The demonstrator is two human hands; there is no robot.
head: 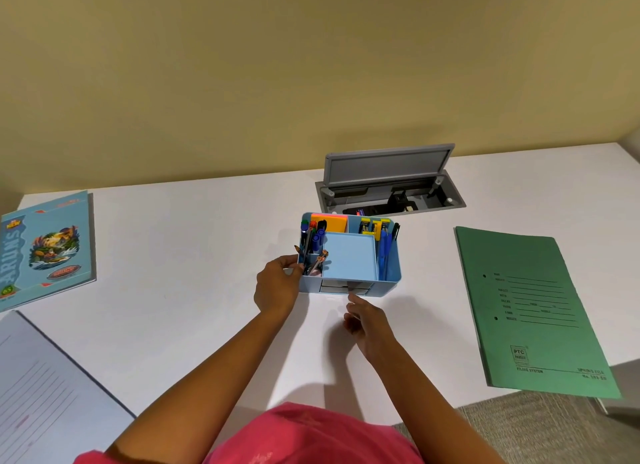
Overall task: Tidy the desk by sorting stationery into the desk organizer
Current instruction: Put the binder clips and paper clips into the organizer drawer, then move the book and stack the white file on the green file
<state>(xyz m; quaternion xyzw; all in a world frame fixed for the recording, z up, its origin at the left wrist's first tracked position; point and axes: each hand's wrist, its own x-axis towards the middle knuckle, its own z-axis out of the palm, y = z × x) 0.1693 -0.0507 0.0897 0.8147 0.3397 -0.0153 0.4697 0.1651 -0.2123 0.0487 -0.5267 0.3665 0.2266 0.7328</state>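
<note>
Two hands meet at the near side of the organizer [389, 286], which stands mid-desk [207, 242] with its long axis running left to right. The left hand [277, 287] grips the organizer's near-left corner, thumb over the rim beside the pencils [317, 263], the other fingers curled against the left wall. The right hand [367, 322] lies just near of the front face, apart from the left hand. Its fingers are loosely curled and hold nothing that shows, and its index finger points far, toward the drawer [341, 288]. The drawer sits low in the front face, directly far of that fingertip. Whether tip and drawer front touch cannot be told.

The right hand is the nearer to the drawer; the left appears to steady the box. The coming move likely turns on this short far-near line: the drawer slides along it, across the organizer's long axis, so the left hand's hold must resist any push or pull.

The upper compartments hold pens [382, 256] at right, and sticky notes [329, 223] at far left. A file [533, 311] lies well to the right, a book [48, 249] well to the left.
</note>
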